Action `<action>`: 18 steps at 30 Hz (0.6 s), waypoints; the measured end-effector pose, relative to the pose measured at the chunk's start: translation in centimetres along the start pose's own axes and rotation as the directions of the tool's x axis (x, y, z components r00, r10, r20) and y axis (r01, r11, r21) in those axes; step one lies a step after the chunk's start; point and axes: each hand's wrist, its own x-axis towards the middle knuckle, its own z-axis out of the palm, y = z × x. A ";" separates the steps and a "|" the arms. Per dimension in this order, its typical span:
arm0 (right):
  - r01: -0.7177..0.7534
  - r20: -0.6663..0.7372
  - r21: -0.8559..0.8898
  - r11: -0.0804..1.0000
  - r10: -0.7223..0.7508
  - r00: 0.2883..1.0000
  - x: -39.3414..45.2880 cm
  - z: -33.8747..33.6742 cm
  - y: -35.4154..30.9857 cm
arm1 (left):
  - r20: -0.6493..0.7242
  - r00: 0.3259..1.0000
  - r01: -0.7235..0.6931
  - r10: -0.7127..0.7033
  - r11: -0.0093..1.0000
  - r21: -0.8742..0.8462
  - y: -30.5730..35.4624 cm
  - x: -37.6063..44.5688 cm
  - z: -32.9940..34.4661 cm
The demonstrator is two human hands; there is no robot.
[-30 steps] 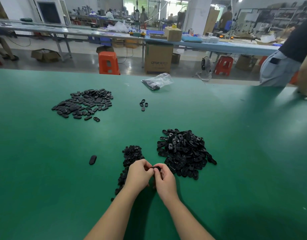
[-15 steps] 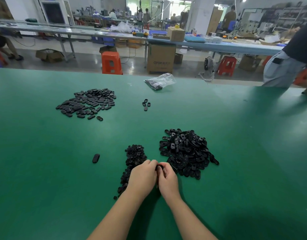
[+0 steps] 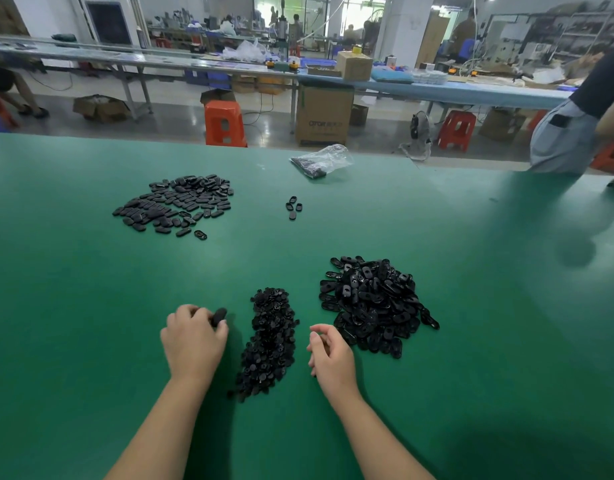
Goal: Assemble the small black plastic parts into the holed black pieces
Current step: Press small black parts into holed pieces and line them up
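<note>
1. Head view is showing a green surface (image 3: pixel 91 306) with both of the person's forearms reaching in from the near edge
2. Left hand (image 3: pixel 193 336) is curling its fingers around a black oval piece (image 3: pixel 219 316), holding it just above the surface, left of the small parts
3. Right hand (image 3: pixel 330 355) is hovering with loosely bent fingers, holding nothing, between the two near heaps
4. Small black plastic parts (image 3: pixel 269 341) are lying in a long heap between the hands
5. Holed black pieces (image 3: pixel 375 303) are sitting in a bigger pile just beyond the right hand
6. Finished-looking pieces (image 3: pixel 175 204) are spreading out far left, with a plastic bag (image 3: pixel 323 161) lying at the far edge
</note>
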 end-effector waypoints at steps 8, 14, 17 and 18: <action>0.004 0.003 -0.032 0.999 -0.004 1.000 -0.1 0.0 -0.1 | -0.061 0.997 -0.053 0.053 0.999 -0.006 -2.3 -2.1 1.9; 0.008 0.001 -0.043 0.999 -0.008 1.000 -0.1 0.0 -0.1 | -0.024 0.999 -0.045 0.046 0.998 0.045 -2.8 -1.8 1.9; 0.011 -0.001 -0.048 0.999 -0.011 1.000 -0.2 0.0 -0.1 | 0.033 0.999 0.032 -0.036 0.995 0.092 -3.9 -1.1 1.4; 0.013 -0.001 -0.051 0.999 -0.013 1.000 -0.2 0.0 -0.1 | 0.035 0.998 0.038 -0.042 0.993 0.110 -4.4 -0.9 1.3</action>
